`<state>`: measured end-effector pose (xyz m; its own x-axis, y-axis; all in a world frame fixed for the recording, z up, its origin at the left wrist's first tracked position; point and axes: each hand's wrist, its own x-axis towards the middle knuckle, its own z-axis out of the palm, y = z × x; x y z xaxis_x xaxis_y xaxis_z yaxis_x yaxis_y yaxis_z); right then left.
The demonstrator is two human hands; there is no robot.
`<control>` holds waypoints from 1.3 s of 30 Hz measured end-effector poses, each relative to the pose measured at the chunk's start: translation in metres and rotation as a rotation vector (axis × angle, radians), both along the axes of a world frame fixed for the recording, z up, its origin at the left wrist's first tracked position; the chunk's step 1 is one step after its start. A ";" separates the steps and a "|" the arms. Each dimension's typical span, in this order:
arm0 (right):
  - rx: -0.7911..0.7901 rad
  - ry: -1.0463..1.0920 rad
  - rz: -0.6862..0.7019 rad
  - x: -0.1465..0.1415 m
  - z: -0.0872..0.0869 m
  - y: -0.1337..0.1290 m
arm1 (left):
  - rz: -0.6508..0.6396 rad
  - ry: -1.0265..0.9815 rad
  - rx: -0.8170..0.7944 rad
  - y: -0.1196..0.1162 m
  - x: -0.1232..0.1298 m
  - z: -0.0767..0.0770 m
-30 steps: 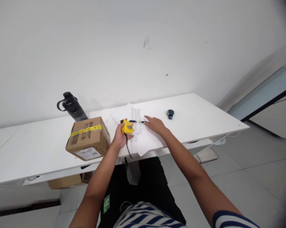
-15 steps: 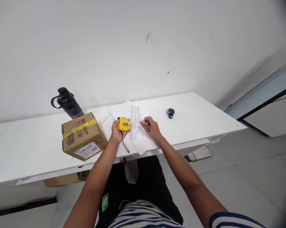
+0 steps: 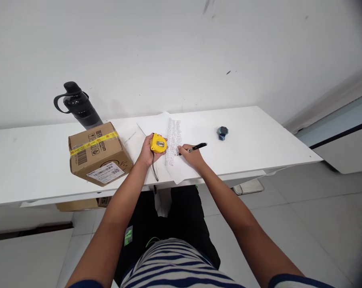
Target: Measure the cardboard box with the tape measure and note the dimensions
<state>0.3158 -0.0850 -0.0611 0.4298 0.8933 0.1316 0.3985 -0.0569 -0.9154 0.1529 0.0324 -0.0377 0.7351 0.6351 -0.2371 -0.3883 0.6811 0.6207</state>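
Note:
A yellow tape measure [image 3: 158,143] with a black wrist strap is gripped in my left hand [image 3: 147,151], close above the table's front half. My right hand [image 3: 193,155] is closed around a black pen [image 3: 199,146], whose tip end points left and down at a sheet of paper [image 3: 177,170]. Dense handwriting fills a column of the sheet, between my two hands. Whether the pen tip touches the paper is too small to tell. The fingers under the tape measure are partly hidden.
On the white table [image 3: 27,160], a taped cardboard box [image 3: 99,154] stands left of my left arm, with a black water bottle [image 3: 81,106] behind it. A wristwatch [image 3: 222,133] lies to the right. The wall [image 3: 169,52] runs along the back edge.
The pen has swung in my right hand from a blurred, steep pose to a writing grip, its back end pointing right. My left hand keeps the tape measure. The camera view has shifted.

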 end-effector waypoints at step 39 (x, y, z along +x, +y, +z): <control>0.027 -0.015 -0.010 -0.001 -0.004 0.001 | 0.167 -0.075 -0.119 -0.001 -0.009 0.005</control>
